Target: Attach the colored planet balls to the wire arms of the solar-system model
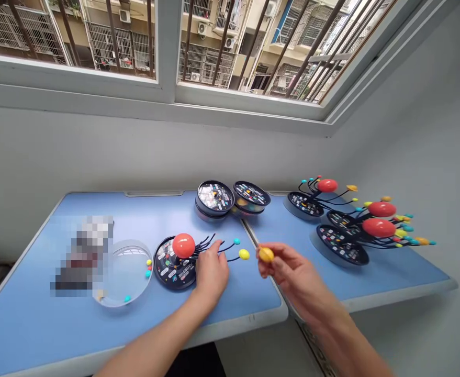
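On the left table stands a solar system model: a round black printed base [168,269], a red ball [183,245] above it, and several thin black rods [230,246] reaching right. My left hand [213,269] is closed around these rods beside the red ball, its fingertips partly hidden. Past that hand, one rod ends in a small cyan ball [236,241] and another in a yellow ball [244,254]. Between thumb and fingers, my right hand [292,272] pinches an orange-yellow ball [266,255], apart from the rod tips.
A clear round dish [122,283] with a few tiny coloured balls sits at left, next to a pixelated item [84,254]. Two black round cases [215,198] [252,196] stand at the back. Several similar models [341,246] with red balls occupy the right table. A seam divides the tables.
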`<state>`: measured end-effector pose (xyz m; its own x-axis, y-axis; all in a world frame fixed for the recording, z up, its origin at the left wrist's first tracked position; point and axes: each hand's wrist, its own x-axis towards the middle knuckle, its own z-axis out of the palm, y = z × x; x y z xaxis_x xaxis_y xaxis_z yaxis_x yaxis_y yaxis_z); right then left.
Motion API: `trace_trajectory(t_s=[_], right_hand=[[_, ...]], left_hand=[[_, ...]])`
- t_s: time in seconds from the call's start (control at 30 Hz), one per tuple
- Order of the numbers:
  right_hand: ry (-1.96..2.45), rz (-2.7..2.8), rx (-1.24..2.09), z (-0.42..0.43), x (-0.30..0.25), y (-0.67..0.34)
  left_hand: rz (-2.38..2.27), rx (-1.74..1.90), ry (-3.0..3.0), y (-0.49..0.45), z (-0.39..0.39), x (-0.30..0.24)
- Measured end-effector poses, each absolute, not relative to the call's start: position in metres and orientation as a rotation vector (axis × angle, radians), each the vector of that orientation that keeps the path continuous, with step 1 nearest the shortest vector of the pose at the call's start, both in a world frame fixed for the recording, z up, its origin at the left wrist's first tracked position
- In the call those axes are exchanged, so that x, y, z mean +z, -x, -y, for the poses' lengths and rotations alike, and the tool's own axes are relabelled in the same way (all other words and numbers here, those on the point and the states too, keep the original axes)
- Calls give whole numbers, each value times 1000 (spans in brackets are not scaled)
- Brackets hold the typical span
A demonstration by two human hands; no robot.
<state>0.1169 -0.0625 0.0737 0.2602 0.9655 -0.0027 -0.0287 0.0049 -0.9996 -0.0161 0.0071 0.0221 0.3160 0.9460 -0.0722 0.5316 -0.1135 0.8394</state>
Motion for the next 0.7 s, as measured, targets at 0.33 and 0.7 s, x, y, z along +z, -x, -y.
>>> trace_trajectory(t_s=[0.33, 0.7], right_hand=[[1303, 991, 1122, 52, 38, -107], [1278, 860, 1291, 54, 39, -97]], left_hand=[[-1125, 696, -1591, 45, 10, 18], [-1073, 830, -1958, 56, 20, 9]])
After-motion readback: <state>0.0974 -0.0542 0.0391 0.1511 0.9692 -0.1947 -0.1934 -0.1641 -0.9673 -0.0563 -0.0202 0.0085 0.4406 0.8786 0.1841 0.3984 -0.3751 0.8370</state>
